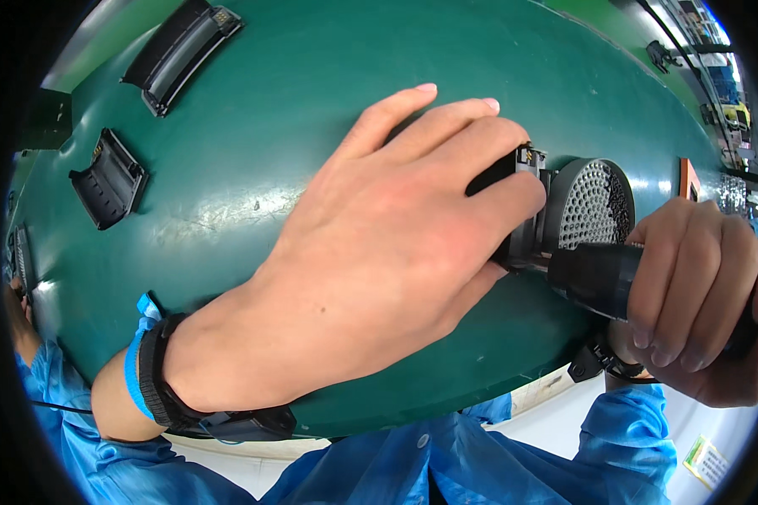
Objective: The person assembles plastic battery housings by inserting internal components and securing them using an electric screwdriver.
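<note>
My left hand (pixel 379 244) reaches across the middle of the bench, palm down, gripping a black plastic part (pixel 526 240) with small metal contacts at its top end. Most of that part lies hidden under the fingers. In my right hand (pixel 699 295) is a black power screwdriver (pixel 594 273), held level with the fingers wrapped around its body. Its tip points left and meets or nearly meets the part's near end; the exact contact cannot be made out. Just behind the screwdriver stands a round grey perforated tray (pixel 568 198) with many small dark screws on its right side.
At the far left lie a long curved black housing (pixel 181 59) and a smaller black housing (pixel 109 181) on the green bench (pixel 295 76). Another person's hand (pixel 24 307) shows at the left edge. An orange-brown block (pixel 689 179) sits at the right.
</note>
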{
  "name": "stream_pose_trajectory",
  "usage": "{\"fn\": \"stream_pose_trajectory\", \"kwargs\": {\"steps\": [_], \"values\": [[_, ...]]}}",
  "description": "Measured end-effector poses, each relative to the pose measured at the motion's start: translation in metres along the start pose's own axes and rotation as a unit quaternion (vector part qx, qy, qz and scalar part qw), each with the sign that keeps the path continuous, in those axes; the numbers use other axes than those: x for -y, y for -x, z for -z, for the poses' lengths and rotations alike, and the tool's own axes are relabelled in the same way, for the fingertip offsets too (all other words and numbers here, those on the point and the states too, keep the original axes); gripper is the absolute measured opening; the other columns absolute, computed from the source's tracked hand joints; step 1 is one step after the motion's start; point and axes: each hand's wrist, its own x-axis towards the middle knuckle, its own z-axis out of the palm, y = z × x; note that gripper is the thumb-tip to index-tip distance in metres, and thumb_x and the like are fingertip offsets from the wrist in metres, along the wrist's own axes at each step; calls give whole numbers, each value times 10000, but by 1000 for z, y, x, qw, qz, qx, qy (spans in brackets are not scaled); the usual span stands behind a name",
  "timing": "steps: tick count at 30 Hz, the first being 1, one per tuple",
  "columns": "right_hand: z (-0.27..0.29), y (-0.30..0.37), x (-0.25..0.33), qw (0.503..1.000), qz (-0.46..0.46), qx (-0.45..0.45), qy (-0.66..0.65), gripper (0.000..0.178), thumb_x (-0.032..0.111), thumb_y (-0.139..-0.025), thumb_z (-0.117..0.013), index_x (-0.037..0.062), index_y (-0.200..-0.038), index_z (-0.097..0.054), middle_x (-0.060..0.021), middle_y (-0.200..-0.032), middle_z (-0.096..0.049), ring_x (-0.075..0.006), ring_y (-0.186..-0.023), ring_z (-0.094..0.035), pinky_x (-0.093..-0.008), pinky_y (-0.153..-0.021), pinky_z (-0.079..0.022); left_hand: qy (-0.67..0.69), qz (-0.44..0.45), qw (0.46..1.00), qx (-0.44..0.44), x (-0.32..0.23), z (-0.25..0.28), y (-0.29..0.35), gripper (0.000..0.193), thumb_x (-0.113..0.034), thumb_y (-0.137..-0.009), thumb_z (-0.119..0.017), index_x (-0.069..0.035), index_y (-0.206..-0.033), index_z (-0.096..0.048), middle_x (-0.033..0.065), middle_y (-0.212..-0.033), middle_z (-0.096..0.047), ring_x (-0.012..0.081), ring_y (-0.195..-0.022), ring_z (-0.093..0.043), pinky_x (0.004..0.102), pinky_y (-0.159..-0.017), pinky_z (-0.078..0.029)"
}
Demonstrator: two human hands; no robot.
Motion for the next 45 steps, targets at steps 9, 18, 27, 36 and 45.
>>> {"fn": "stream_pose_trajectory", "kwargs": {"steps": [9,18,27,36,45], "values": [[-6,-5,8,999,12,35,-27,262,222,-1033,-603,42,-1032,-413,-82,-661,-533,-218,-524,-523,-350,-444,-452,5,-7,1000,-9,2,-3,2,455,-72,-668,-839,-113,-1085,-664,103,-1350,-590,339,-1349,-538,532,-1146,-376],[-17,-21,4,993,22,89,-72,278,227,-1035,-618,43,-1037,-410,-95,-670,-544,-235,-534,-535,-362,-442,-456,9,-12,1000,-26,7,-10,3,399,-86,-662,-827,-106,-1023,-661,120,-1310,-610,326,-1303,-580,517,-1118,-406],[-40,-31,-11,997,9,22,-75,296,211,-1020,-649,40,-1028,-408,-90,-655,-526,-236,-532,-524,-362,-423,-418,20,5,998,-54,2,-16,-1,228,-123,-749,-745,-98,-966,-679,116,-1264,-650,291,-1240,-636,477,-1092,-445],[-40,-40,16,994,-74,70,47,293,125,-941,-677,66,-1039,-408,-54,-589,-584,-164,-407,-517,-303,-398,-460,31,-24,999,-6,-4,5,-11,305,-173,-793,-738,-68,-1070,-667,156,-1362,-587,313,-1321,-569,492,-1133,-399],[21,-41,8,960,-7,-220,-174,224,183,-994,-579,87,-960,-379,-13,-541,-450,-139,-397,-432,-275,-377,-394,67,43,993,83,-4,21,-2,366,-183,-829,-782,-91,-1163,-666,160,-1511,-476,333,-1489,-380,530,-1233,-279]]}}
